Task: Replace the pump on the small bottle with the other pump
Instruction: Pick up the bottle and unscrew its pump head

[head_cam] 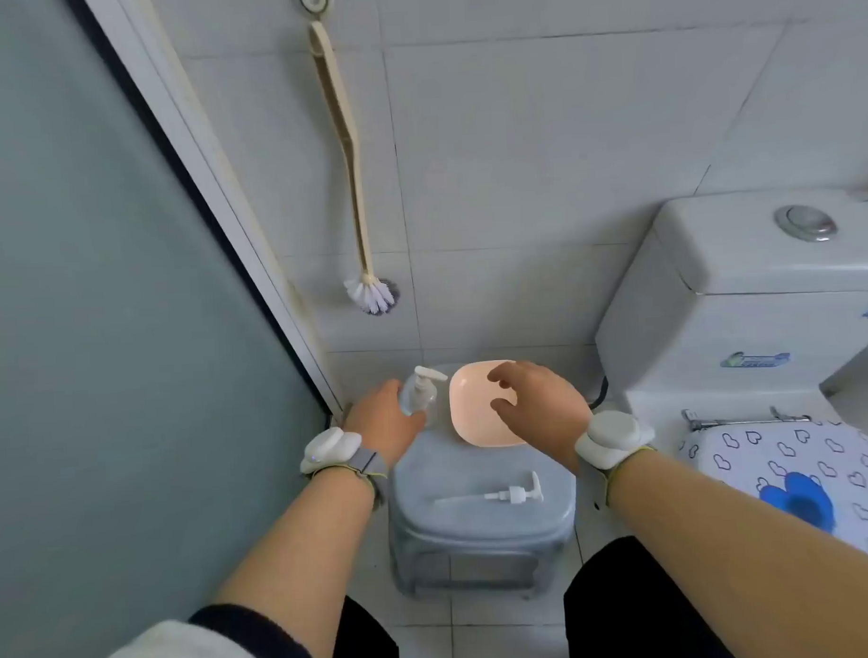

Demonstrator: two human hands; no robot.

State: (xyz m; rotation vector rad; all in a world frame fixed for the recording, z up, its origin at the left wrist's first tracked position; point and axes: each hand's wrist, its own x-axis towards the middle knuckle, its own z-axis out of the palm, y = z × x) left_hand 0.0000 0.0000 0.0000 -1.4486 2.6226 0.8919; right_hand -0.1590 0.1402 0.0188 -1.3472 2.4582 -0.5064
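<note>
A small clear bottle (417,393) with a white pump (429,374) on top stands at the far left of a grey plastic stool (483,529). My left hand (386,419) is wrapped around the bottle's body. My right hand (538,404) hovers over a pale pink dish (479,406), fingers spread and holding nothing. A second white pump (506,495) with a long dip tube lies flat on the stool's near side, its head to the right.
A toilet (736,318) with a patterned lid cover (791,474) stands close on the right. On the left is a glass door (102,315) with a white frame. A long-handled brush (353,193) hangs on the tiled wall behind the stool.
</note>
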